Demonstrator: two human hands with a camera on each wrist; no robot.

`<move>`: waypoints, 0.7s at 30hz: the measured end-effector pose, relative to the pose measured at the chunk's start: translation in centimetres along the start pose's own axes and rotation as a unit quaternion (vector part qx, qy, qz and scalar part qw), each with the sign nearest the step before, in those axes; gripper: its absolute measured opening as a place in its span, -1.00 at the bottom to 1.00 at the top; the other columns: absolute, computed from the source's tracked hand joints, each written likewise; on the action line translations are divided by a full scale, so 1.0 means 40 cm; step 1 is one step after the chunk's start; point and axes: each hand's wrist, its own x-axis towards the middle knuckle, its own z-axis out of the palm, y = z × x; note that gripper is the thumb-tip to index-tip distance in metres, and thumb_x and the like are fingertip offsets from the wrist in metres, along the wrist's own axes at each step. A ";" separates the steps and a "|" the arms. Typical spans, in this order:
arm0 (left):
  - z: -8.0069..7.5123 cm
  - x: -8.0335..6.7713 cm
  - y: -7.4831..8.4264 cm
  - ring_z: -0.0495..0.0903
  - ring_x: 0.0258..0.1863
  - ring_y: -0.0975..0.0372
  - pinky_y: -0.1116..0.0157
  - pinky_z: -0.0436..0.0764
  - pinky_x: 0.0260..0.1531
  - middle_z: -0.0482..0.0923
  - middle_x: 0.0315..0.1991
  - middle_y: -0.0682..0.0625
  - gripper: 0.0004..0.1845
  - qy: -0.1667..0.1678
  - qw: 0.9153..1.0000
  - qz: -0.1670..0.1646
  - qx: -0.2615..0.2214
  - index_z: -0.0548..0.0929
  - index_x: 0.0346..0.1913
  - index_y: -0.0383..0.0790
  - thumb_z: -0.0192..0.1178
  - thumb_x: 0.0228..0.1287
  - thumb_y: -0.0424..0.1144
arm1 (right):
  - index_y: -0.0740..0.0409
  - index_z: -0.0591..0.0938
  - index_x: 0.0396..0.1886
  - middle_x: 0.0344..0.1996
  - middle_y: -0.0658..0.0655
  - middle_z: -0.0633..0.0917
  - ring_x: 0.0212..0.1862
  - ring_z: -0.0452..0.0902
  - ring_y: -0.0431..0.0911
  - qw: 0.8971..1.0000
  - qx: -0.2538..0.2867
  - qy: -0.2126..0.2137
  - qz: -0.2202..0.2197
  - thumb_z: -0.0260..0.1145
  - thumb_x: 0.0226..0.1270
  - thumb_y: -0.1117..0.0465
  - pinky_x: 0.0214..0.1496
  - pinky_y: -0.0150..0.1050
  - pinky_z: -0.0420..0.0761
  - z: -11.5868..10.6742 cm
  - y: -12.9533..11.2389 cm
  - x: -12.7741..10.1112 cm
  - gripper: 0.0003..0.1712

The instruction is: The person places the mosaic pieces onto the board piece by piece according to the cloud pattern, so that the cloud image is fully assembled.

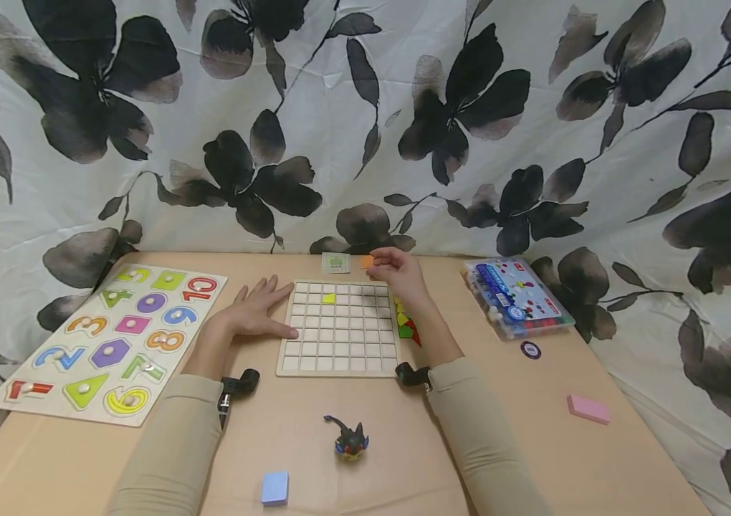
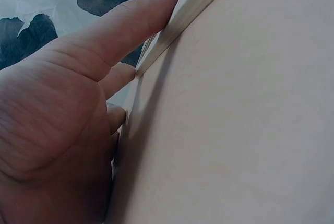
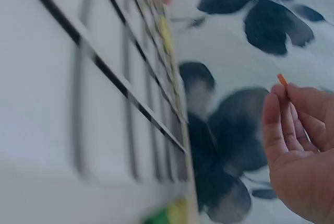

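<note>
Orange tile (image 1: pixel 367 262) pinched above grid board (image 1: pixel 340 328), number puzzle (image 1: pixel 107 338) left, bead box (image 1: pixel 517 297) right

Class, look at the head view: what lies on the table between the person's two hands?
The square wooden grid board, with one yellow tile in it; the left hand presses its edge, the right hand pinches an orange tile.

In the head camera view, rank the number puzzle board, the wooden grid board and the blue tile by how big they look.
1. Colourful number puzzle board
2. Square wooden grid board
3. Small blue tile, smallest though nearest the camera.
</note>
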 end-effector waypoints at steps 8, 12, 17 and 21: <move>0.005 -0.008 0.005 -0.34 0.67 -0.29 -0.33 -0.39 0.58 -0.29 0.69 -0.36 0.27 0.001 1.000 -0.004 0.000 0.08 0.68 -0.10 0.44 0.02 0.41 | 0.32 0.69 0.13 -0.21 0.09 0.71 -0.26 0.65 -0.21 0.995 -0.085 -0.052 0.018 0.45 0.37 0.37 -0.03 -0.06 0.79 0.067 0.084 -0.003 -0.64; 0.006 -0.011 0.008 -0.35 0.67 -0.29 -0.33 -0.39 0.58 -0.29 0.69 -0.36 0.28 -0.001 1.000 -0.006 -0.002 0.08 0.68 -0.10 0.44 0.01 0.40 | 0.24 0.75 0.02 -0.18 0.12 0.75 -0.23 0.60 -0.18 0.986 -0.148 -0.071 0.006 0.51 0.32 0.31 -0.20 -0.40 0.64 0.071 0.130 -0.002 -0.70; 0.004 -0.011 0.011 -0.35 0.67 -0.30 -0.33 -0.40 0.57 -0.29 0.69 -0.36 0.28 -0.001 1.000 -0.007 -0.007 0.08 0.68 -0.10 0.45 0.01 0.40 | 0.18 0.76 -0.02 -0.14 0.16 0.76 -0.21 0.57 -0.11 0.978 -0.196 -0.075 -0.017 0.53 0.31 0.26 -0.20 -0.37 0.57 0.070 0.146 -0.003 -0.74; 0.007 -0.011 0.010 -0.35 0.67 -0.29 -0.33 -0.39 0.58 -0.29 0.69 -0.36 0.28 -0.001 1.000 -0.009 -0.005 0.08 0.68 -0.09 0.44 0.01 0.41 | 0.16 0.76 0.00 -0.07 0.12 0.74 -0.18 0.52 -0.11 0.967 -0.240 -0.086 -0.011 0.51 0.34 0.23 -0.15 -0.33 0.55 0.072 0.142 -0.007 -0.74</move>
